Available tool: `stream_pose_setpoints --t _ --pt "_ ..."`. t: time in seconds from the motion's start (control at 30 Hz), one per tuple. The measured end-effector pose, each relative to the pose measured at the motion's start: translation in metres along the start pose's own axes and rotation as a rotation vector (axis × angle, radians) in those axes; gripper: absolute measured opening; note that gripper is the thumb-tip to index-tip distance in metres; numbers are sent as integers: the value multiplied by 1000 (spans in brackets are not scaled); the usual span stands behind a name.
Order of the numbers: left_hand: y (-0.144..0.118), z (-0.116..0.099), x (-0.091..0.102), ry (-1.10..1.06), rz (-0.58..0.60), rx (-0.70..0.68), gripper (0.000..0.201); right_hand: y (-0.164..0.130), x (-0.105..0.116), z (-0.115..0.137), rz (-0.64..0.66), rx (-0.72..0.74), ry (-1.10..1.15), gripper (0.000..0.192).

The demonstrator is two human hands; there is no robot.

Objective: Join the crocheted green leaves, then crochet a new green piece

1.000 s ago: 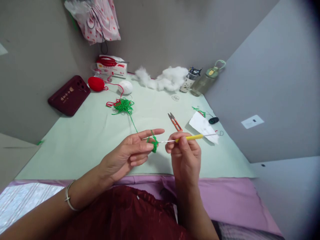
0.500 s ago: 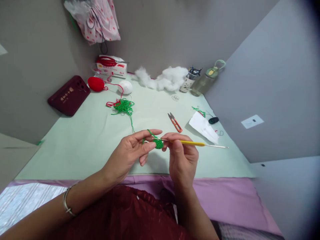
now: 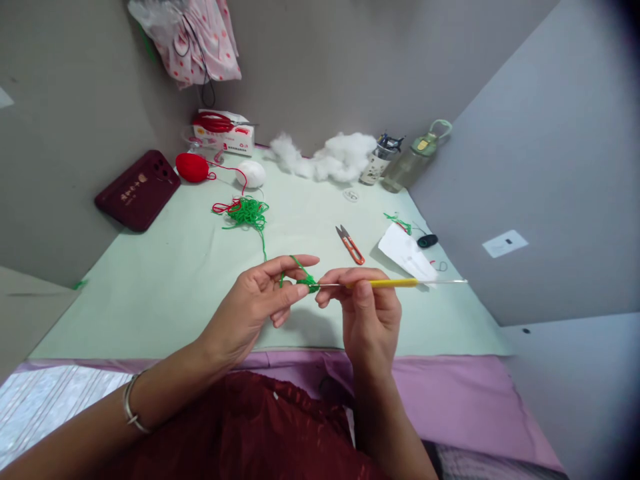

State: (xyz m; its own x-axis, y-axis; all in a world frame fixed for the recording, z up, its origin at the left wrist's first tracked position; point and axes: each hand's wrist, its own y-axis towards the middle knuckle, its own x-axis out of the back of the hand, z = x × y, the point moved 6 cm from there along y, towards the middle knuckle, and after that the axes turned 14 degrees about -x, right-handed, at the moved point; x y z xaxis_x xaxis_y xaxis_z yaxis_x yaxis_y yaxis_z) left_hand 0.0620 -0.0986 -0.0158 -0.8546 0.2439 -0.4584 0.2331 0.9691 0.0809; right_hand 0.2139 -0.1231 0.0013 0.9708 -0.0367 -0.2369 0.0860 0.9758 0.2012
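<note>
My left hand (image 3: 253, 303) pinches a small green crochet piece (image 3: 310, 285) between thumb and fingers, with green yarn looped over the outstretched forefinger. That strand runs back to a loose green yarn pile (image 3: 247, 212) on the pale green table (image 3: 165, 280). My right hand (image 3: 367, 313) grips a crochet hook with a yellow handle (image 3: 387, 283); its metal tip sits in the green piece and its tail points right. Both hands hover above the table's near edge.
Orange thread snips (image 3: 350, 244) lie just beyond my hands. A white paper (image 3: 407, 254) and small black object (image 3: 427, 241) sit right. Farther back are red yarn (image 3: 192, 167), white yarn (image 3: 251, 174), stuffing (image 3: 335, 157), two bottles (image 3: 407, 165), a dark red case (image 3: 139, 190), a box (image 3: 225, 137).
The hook has gone into the green piece, drawn back a little and levelled out. My left hand has shifted slightly left, turning the piece.
</note>
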Motion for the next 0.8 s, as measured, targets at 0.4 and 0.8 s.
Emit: stream_pose_setpoints --t 0.4,0.8 --pt "-3 -2 8 223 8 -114 29 -15 -11 22 -6 359 -488 27" --pt "1 7 -3 -264 17 166 33 -14 -3 12 -178 388 -431 25"
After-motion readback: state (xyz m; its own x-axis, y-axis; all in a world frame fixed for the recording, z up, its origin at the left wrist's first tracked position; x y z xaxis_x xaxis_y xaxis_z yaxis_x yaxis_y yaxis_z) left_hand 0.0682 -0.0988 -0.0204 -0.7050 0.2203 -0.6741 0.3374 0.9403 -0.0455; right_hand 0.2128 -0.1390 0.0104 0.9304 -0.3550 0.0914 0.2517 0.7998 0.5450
